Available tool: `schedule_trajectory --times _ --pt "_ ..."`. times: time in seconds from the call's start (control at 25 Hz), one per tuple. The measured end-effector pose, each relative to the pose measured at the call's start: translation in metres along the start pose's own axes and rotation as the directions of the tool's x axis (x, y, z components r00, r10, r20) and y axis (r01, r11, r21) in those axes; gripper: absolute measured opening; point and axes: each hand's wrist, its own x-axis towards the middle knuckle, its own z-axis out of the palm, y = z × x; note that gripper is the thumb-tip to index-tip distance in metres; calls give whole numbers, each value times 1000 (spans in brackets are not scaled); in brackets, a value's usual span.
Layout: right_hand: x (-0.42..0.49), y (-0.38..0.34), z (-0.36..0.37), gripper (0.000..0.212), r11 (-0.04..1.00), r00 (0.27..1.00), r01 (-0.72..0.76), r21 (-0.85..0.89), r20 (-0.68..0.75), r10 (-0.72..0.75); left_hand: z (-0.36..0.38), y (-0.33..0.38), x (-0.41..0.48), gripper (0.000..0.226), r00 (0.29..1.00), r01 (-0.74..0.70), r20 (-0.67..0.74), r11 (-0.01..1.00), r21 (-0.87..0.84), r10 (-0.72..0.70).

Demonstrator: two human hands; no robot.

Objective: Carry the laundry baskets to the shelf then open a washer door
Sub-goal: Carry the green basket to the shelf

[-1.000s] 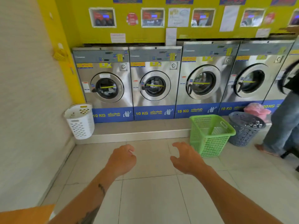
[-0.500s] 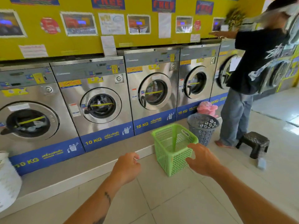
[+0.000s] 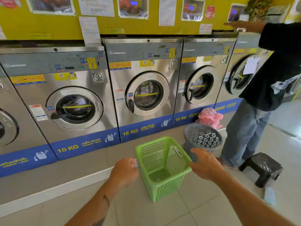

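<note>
An empty green laundry basket [image 3: 160,185] stands on the tiled floor just in front of me. My left hand [image 3: 124,172] is curled against its left rim, with the fingers hidden behind the back of the hand. My right hand [image 3: 206,164] hovers with spread fingers at the basket's right rim corner, holding nothing. A round grey basket [image 3: 203,137] stands behind the green one. The steel washers are lined up on a raised step, with the 10 KG door [image 3: 74,107] and the 15 KG door [image 3: 147,93] both closed.
A person in a black shirt and jeans [image 3: 247,131] stands at the right, reaching over a washer. A black stool [image 3: 262,167] sits by their feet. A pink bag [image 3: 210,117] lies behind the grey basket. The step's edge [image 3: 65,181] runs along the floor.
I have moved closer and turned right. The green basket has come from ahead of my hands to between them. Both hands have reached down to its rim.
</note>
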Motion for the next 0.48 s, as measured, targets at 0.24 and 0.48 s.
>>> schedule_trajectory --times 0.24,0.48 --pt "159 22 11 38 999 996 -6 -34 85 9 53 7 160 52 996 88 31 986 -139 -85" --pt "301 57 39 46 996 974 -72 -57 209 83 106 12 282 58 985 153 76 988 25 -155"
